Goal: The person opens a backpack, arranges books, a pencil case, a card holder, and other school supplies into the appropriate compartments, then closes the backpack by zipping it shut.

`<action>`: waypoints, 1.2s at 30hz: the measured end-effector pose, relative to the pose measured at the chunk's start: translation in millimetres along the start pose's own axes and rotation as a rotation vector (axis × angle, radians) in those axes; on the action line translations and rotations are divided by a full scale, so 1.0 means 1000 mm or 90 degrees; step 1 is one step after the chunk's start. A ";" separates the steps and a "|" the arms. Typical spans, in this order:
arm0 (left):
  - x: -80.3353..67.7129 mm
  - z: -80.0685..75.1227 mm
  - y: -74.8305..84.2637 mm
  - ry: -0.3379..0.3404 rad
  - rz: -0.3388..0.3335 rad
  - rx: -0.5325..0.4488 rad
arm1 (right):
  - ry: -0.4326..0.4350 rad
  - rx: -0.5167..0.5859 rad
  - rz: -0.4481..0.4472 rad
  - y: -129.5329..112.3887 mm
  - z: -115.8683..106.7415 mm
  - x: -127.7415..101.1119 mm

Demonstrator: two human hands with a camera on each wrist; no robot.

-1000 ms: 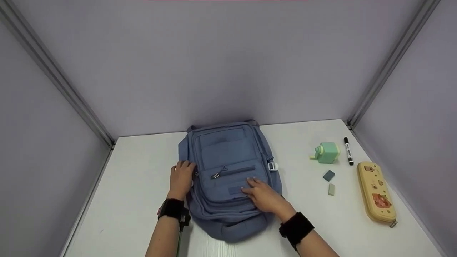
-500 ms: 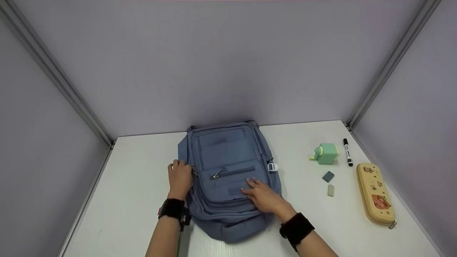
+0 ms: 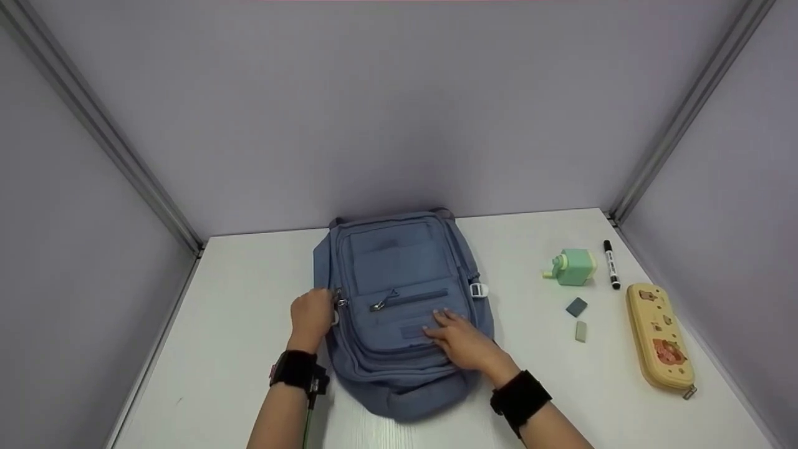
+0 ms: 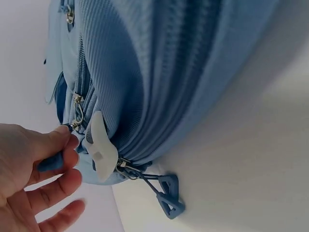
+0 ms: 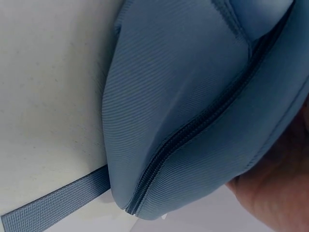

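Observation:
A blue backpack [image 3: 402,265] lies front side up on the white table. At its left edge my left hand [image 3: 313,315] pinches a blue zipper pull [image 4: 50,163] between thumb and forefinger, seen in the left wrist view. A white buckle [image 4: 102,150] and another pair of zipper pulls [image 4: 170,195] hang close by. My right hand [image 3: 466,343] rests with spread fingers on the lower front pocket of the backpack. In the right wrist view that hand [image 5: 277,179] is mostly hidden behind the bag's side, where a dark zipper [image 5: 193,125] runs.
Right of the backpack are a green pencil sharpener [image 3: 573,267], a black-and-white marker [image 3: 611,265], a dark eraser [image 3: 576,307], a pale green eraser [image 3: 580,332] and a yellow pencil case [image 3: 661,337]. Grey panels [image 3: 399,112] stand behind and at both sides.
My left hand has drawn slightly away from the backpack's left edge, and its fingers have curled in. The right hand and the backpack stay in place.

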State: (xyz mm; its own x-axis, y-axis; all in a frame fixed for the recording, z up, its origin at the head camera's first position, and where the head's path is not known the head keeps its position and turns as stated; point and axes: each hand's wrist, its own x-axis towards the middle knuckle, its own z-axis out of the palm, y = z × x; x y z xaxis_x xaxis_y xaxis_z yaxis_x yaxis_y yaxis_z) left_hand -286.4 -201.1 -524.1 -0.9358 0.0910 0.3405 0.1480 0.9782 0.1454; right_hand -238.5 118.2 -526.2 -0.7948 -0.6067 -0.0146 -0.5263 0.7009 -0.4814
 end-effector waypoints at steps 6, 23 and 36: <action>-0.010 0.002 0.007 0.017 0.002 -0.006 | 0.000 -0.008 -0.013 0.000 -0.001 -0.001; -0.042 -0.004 0.011 -0.029 -0.037 -0.089 | 0.112 -0.150 0.015 -0.008 0.020 -0.003; -0.059 -0.013 0.030 -0.050 -0.069 -0.122 | 0.114 -0.152 0.025 -0.005 0.025 -0.002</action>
State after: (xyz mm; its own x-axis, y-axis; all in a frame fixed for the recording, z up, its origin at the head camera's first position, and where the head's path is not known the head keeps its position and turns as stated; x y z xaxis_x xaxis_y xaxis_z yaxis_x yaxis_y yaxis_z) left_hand -222.6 -179.5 -527.6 -0.9706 0.0097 0.2404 0.0969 0.9304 0.3536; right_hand -227.1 106.7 -545.3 -0.8453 -0.5166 0.1363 -0.5336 0.8038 -0.2629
